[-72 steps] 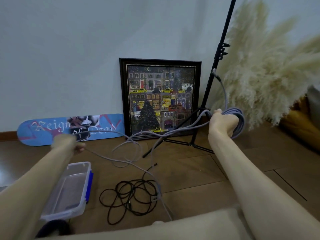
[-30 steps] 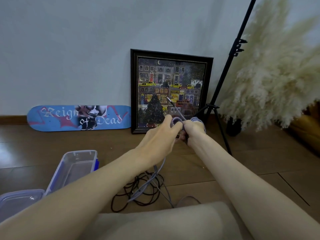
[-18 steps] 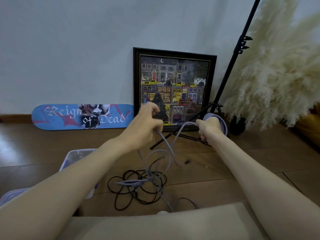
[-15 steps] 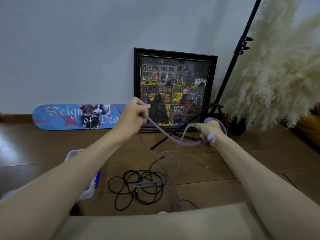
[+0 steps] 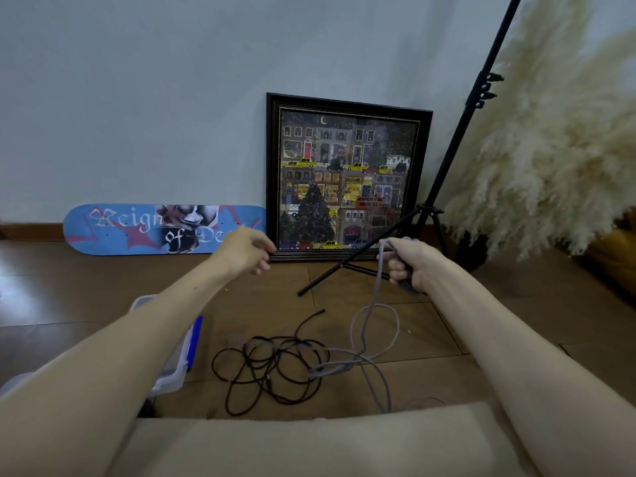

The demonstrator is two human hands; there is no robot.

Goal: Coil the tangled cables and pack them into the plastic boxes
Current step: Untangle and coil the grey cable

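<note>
Right hand: the right hand [image 5: 409, 266] is raised above the floor, fingers curled tight around a bundle of the grey cable [image 5: 378, 284]; a small loop of it shows over the knuckles.
Left hand: the left hand [image 5: 246, 251] is raised at about the same height, well apart from the right one; its fingers are loosely curled, and no cable can be seen in it.
Grey cable: from the right fist one strand hangs down to the wooden floor [image 5: 103, 304]; there it makes a loose loop, and its end lies across the right edge of the black cable [image 5: 272, 368].
Black cable: an untidy heap of loops on the floor, between the two forearms; one end points away toward the stand.
Plastic box: a clear plastic box [image 5: 172, 373] with a blue latch stands on the floor, just left of the black cable; the left forearm hides most of it.
Background: a skateboard deck [image 5: 137, 228] and a framed picture [image 5: 347, 177] lean on the wall; a black tripod stand [image 5: 447, 166] and pampas grass [image 5: 550, 149] are at the right.
</note>
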